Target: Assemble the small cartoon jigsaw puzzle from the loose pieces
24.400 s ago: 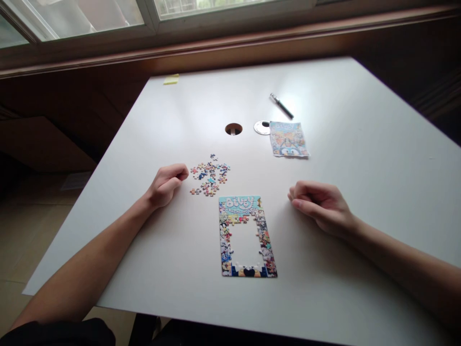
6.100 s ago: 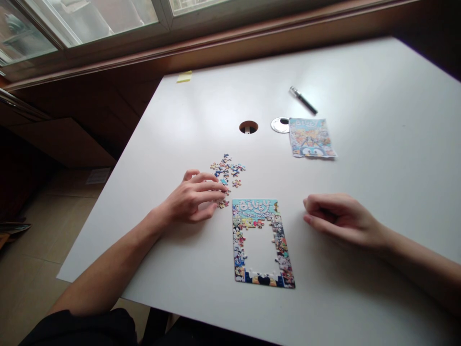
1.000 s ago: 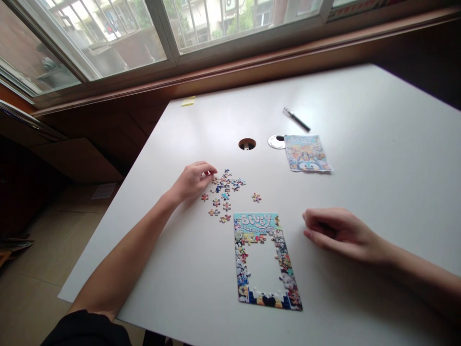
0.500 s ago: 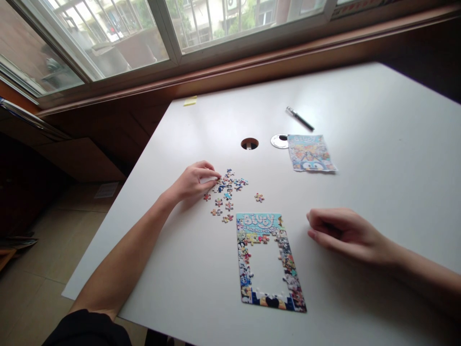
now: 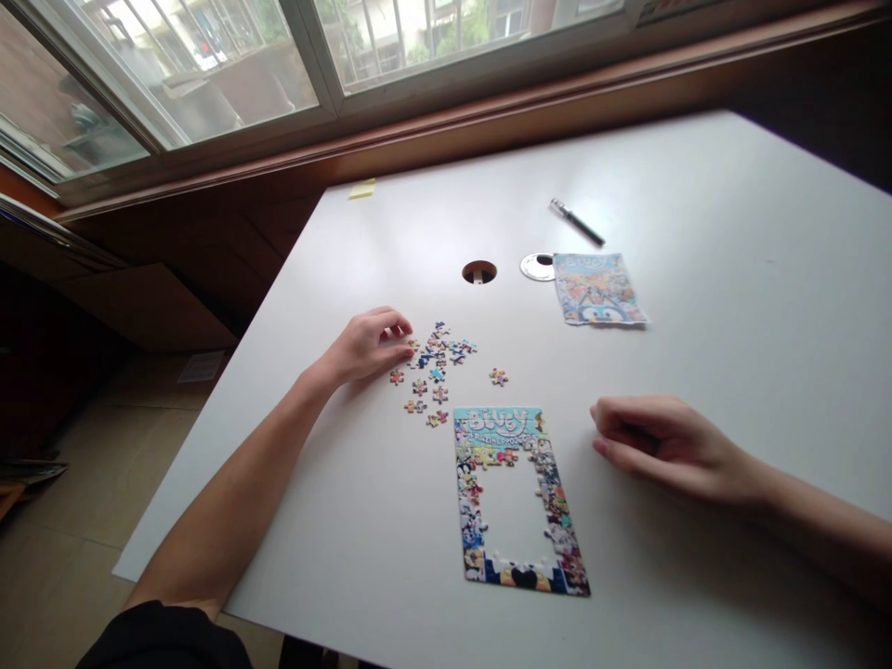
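My left hand (image 5: 373, 344) is at the left edge of a loose heap of jigsaw pieces (image 5: 440, 347), thumb and fingertips closed on a small yellowish puzzle piece (image 5: 413, 345). Several single pieces lie nearer to me, and one puzzle piece (image 5: 498, 376) sits apart to the right. Below them is a partly assembled jigsaw puzzle (image 5: 497, 423): its border is joined, with bare white table showing through the middle. To the right of the puzzle, my right hand (image 5: 662, 437) rests on the table in a loose fist, with nothing visible in it.
A crumpled picture sheet (image 5: 600, 290) partly overlaps a round metal cover (image 5: 536, 267). Beside that is a cable hole (image 5: 479, 272) in the white table (image 5: 725, 279). Farther back lie a black pen (image 5: 577, 223) and a yellow sticky note (image 5: 362, 190), with a window beyond.
The view has shifted slightly, so everything sits a little higher in the picture. My left hand has drawn back slightly from the heap. My right hand keeps its place and fist.
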Available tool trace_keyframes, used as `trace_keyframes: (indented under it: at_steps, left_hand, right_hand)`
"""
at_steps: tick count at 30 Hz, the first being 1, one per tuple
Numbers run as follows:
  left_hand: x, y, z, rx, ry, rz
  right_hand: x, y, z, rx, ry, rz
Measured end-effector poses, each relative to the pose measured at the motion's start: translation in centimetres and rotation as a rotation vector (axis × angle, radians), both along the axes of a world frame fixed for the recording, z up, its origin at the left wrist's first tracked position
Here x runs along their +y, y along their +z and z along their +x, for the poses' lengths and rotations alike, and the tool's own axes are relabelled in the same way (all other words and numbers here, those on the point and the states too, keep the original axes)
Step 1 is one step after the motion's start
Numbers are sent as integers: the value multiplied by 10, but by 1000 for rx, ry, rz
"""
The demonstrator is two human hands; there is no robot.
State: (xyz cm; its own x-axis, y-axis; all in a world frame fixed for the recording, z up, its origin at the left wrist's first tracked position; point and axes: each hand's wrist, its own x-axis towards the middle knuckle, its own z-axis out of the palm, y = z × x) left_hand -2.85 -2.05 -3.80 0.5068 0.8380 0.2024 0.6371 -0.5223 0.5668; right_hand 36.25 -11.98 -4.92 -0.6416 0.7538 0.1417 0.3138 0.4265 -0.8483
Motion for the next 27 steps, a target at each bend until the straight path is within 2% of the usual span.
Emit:
trace_keyframes:
  at_steps: [6, 15, 21, 24, 27]
  left_hand:
    - [0, 6, -5, -3, -84, -76]
    - [-1, 5, 0, 56, -69, -22]
    - [-1, 5, 0, -58, -21, -92]
    - [-11, 11, 12, -209, -38, -250]
    - [-29, 19, 36, -297, -85, -336]
  right_hand:
    - [-1, -1, 1, -16, -8, -47]
    - [-1, -3, 2, 7, 6, -9]
    - [0, 3, -1, -2, 21, 1]
    - [0, 2, -1, -4, 14, 15]
    - [0, 3, -2, -3, 8, 26]
